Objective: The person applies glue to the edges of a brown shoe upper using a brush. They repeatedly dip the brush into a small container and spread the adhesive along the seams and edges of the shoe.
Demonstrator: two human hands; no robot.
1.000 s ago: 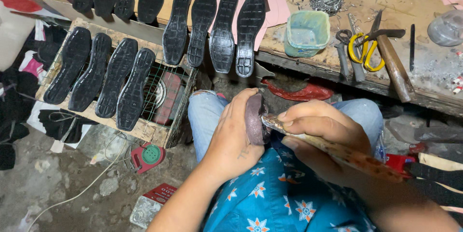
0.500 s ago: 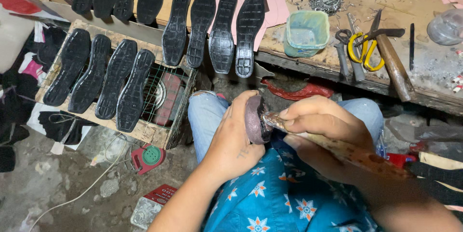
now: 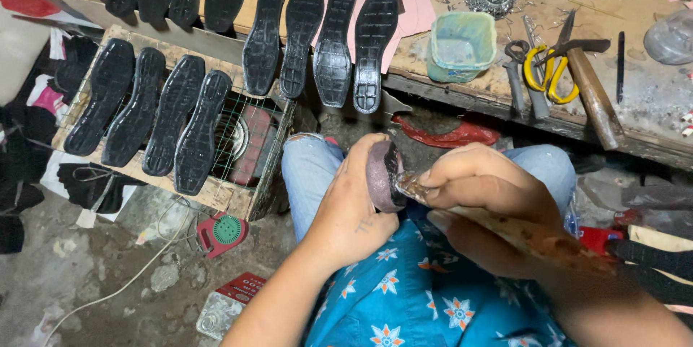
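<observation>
Hands meet over the person's lap, just above the blue floral shirt [image 3: 426, 296] and jeans. The left hand [image 3: 354, 213] is closed around a small dark shoe piece [image 3: 382, 174], apparently a heel or sole end, held upright with its edge toward the other hand. The right hand [image 3: 484, 195] grips a stained brush handle [image 3: 520, 231], its tip [image 3: 408, 187] touching the piece's face; adhesive coating looks likely, though no wet film can be made out.

Judged from the layout, much work remains or is staged: black rubber soles [image 3: 346, 44] lie tread-up in a row along the workbench edge [image 3: 505, 105], and more soles [image 3: 155, 120] rest across a wooden crate [image 3: 238, 199] to the left. Whether these are already treated cannot be told.

Farther out on the bench stand a pale green plastic tub [image 3: 462, 47], yellow-handled scissors [image 3: 548, 66], a hammer [image 3: 592, 91] and pliers [image 3: 520, 80]. A red round gadget [image 3: 225, 231] lies on the floor near the crate.
</observation>
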